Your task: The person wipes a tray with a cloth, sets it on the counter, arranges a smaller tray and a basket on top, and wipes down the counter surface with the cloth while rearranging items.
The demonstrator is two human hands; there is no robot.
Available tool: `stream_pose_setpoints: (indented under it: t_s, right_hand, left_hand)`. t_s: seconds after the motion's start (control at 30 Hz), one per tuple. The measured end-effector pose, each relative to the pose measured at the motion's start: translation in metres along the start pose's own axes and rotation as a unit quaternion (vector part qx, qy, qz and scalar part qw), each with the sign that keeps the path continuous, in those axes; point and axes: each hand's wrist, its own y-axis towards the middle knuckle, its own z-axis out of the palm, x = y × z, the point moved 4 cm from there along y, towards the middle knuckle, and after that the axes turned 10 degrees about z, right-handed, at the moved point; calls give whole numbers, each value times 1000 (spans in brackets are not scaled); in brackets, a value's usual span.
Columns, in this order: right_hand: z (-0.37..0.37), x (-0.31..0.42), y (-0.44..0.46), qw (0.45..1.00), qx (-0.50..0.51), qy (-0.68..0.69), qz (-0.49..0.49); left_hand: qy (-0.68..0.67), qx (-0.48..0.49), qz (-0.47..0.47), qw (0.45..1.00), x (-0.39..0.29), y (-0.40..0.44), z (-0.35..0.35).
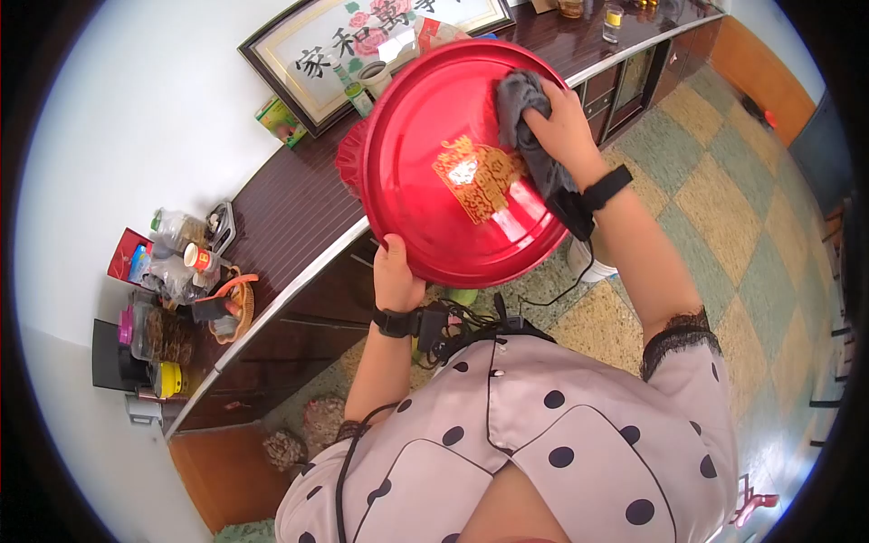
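Note:
A large round red basin (416, 208) with a gold pattern in its middle is held up in front of me, tilted. My left hand (396, 276) grips its lower left rim, the thumb on the near face and the other fingers hidden behind. In my right hand (561, 131) is a bunched dark grey cloth (520, 113), pressed against the basin's upper right face. Part of the cloth hangs down over the basin's right side toward the wrist. Behind the basin's left edge some ruffled red material (351, 158) shows.
A long dark cabinet (294, 195) runs along the white wall. On it stand a framed calligraphy picture (362, 54), a green box (281, 122), a glass (612, 24), a wicker basket (243, 312) and several jars and bags. A white bucket (593, 262) sits on the checkered floor (715, 217) behind the basin.

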Motion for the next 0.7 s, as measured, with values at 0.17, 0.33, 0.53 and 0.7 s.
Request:
stream_pose_setpoints:
  t_s: [0.17,0.33,0.53,0.7]
  right_hand:
    - [18,70,-17,993,23,29,-114]
    - [38,114,-118,960,184,44,-206]
    - [34,43,-192,915,324,-20,-239]
    - [7,1,-155,910,291,-150,-254]
  left_hand:
    - [31,27,-14,999,8,-7,13]
    - [32,19,11,999,7,2,7]
    - [9,-12,25,1000,-13,2,-16]
    - [-1,-39,45,998,-18,-1,-21]
